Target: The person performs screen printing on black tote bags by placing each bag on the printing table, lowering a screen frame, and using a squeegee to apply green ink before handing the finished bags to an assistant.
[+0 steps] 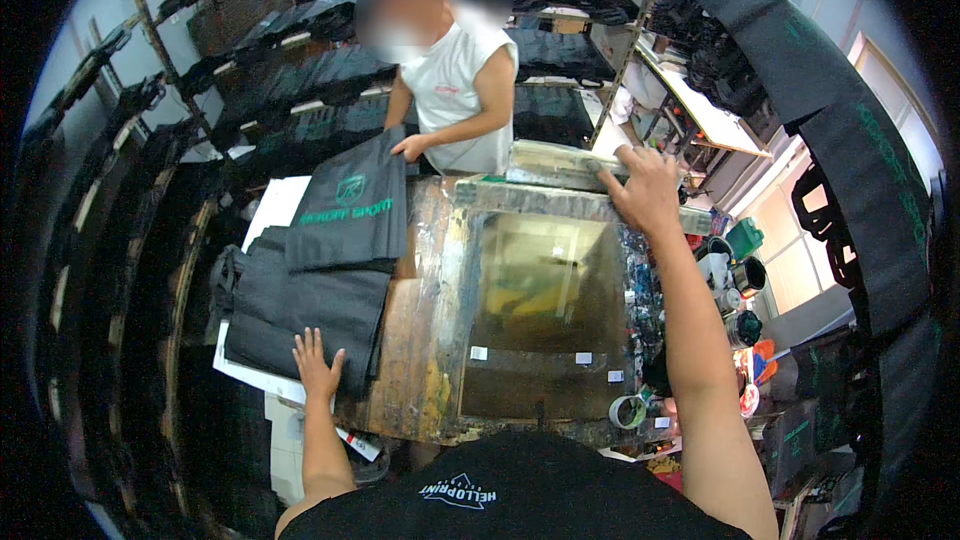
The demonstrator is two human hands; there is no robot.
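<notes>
My left hand [318, 365] is open, fingers spread, over the near edge of a stack of black fabric bags [300, 305] on a white board [229, 350]. At the far right corner of a screen-printing frame [455, 340], my right hand [645, 190] has its fingers curled over a pale, paint-stained wooden bar [560, 162]. Its fingertips are partly hidden. The frame's mesh [545, 290] looks yellowish and glossy. Across the table, a co-worker [455, 105] holds up a black bag with a green print [350, 195] above the stack.
A worn wooden table [400, 350] lies under the frame. A roll of tape [628, 411] sits at its near right corner. Paint pots [748, 276] and a green jug [744, 238] crowd the right side. Racks with black bags [120, 280] stand left and behind; more bags [870, 160] hang right.
</notes>
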